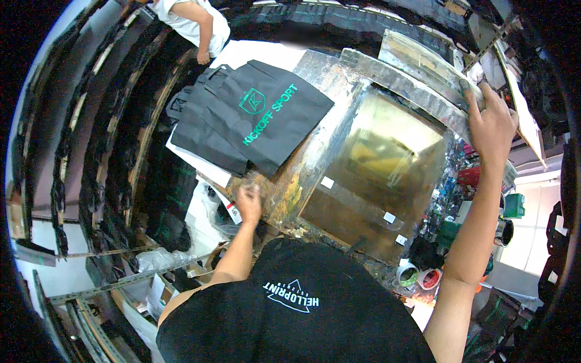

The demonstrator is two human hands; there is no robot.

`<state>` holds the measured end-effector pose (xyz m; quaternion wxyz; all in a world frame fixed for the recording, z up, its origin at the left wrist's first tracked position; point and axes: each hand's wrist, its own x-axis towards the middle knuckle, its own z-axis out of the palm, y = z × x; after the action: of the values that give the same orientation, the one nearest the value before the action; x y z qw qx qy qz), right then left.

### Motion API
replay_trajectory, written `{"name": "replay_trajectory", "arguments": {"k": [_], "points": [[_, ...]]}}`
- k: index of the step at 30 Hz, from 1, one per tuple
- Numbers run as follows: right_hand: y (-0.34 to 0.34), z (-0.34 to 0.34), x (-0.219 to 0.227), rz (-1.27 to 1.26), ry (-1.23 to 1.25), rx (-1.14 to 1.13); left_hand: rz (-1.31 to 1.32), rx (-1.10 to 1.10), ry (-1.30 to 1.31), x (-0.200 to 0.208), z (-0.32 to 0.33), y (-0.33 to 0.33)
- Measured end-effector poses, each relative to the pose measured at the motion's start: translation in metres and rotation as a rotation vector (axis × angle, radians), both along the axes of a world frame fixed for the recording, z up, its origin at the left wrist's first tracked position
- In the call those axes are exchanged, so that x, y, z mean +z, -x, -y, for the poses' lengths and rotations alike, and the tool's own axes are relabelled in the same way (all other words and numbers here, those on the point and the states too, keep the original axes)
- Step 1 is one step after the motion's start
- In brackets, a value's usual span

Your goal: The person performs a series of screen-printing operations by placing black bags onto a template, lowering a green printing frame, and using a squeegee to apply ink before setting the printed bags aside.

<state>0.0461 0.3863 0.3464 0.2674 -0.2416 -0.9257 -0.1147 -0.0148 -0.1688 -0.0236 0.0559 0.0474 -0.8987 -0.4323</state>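
At the far left, another person [192,24] in a white shirt stands beyond the desk [284,193], one hand hanging down near the far edge. Just right of that, a stack of black bags [242,121] with a green printed emblem lies on the desk, the top one angled, its handles toward the far left; white sheets show beneath the stack.

Near the stack's near corner, the left hand [248,202] rests at the paint-stained edge of the desk, its fingers curled loosely downward; whether they hold anything cannot be told.

Right of the bags sits a square printing pallet [375,181], yellowish-brown and glossy, with small white tape pieces along its near rim and smeared ink around it.

Above it, a screen frame [417,66] is tilted up at the far side. The right hand [491,124] is raised to the frame's right end, fingers wrapped over its edge and closed on it.

Lower right, beneath the arm, stand ink tubs [417,275], one green inside, one red, and farther right a green container [513,206].
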Motion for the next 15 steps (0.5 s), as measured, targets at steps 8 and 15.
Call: {"name": "replay_trajectory", "arguments": {"k": [8, 15], "points": [[-0.010, 0.011, -0.005, 0.052, -0.071, -0.057, 0.089, -0.266, 0.250, 0.009, -0.009, -0.018], [-0.014, 0.021, -0.005, -0.005, 0.004, -0.023, 0.045, -0.210, 0.216, -0.011, -0.001, -0.021]]}}
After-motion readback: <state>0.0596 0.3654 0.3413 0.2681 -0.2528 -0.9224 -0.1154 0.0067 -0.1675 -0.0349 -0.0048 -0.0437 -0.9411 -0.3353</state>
